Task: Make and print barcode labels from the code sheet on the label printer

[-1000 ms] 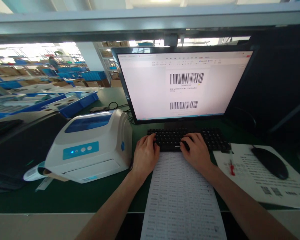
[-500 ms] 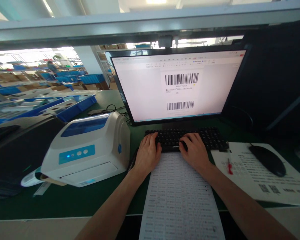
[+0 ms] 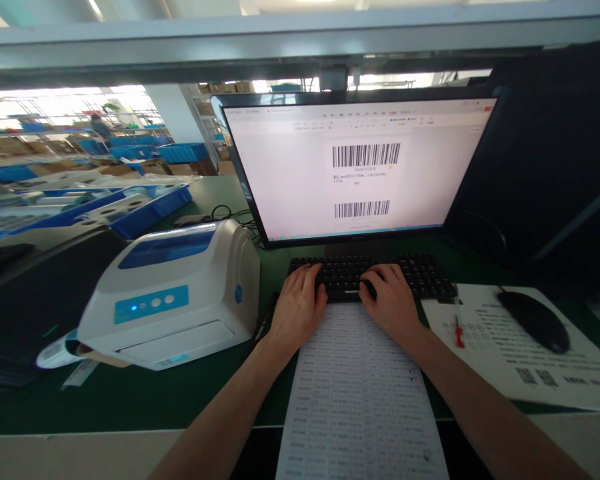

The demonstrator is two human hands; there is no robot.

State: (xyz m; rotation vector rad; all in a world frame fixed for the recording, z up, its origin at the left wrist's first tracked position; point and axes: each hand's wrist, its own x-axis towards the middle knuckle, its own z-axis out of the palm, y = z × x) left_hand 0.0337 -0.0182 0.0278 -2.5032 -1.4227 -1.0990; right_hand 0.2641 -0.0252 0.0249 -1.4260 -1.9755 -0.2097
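Both my hands rest on a black keyboard [image 3: 349, 272] below a monitor [image 3: 280, 173]. My left hand [image 3: 297, 303] lies over the keyboard's left part, fingers stretched over the keys and thumb apart. On the middle-right keys sits my right hand [image 3: 390, 299], fingers bent forward and thumb apart, holding nothing. A long printed sheet [image 3: 363, 400] with rows of small text runs from under the keyboard's front edge toward me, between my forearms. On the screen are two barcodes with lines of text, too small to read.
A white label printer [image 3: 180, 293] with a lit blue light stands left. To the right, a black mouse [image 3: 535, 321] and a small red-handled tool [image 3: 459, 335] lie on a printed paper [image 3: 500, 360]. Blue trays [image 3: 150, 210] sit beyond the printer. A person [image 3: 100, 127] is far back.
My left hand has shifted slightly right, its fingers reaching a little farther over the keys. My right hand stays nearly in place. The view has moved slightly.
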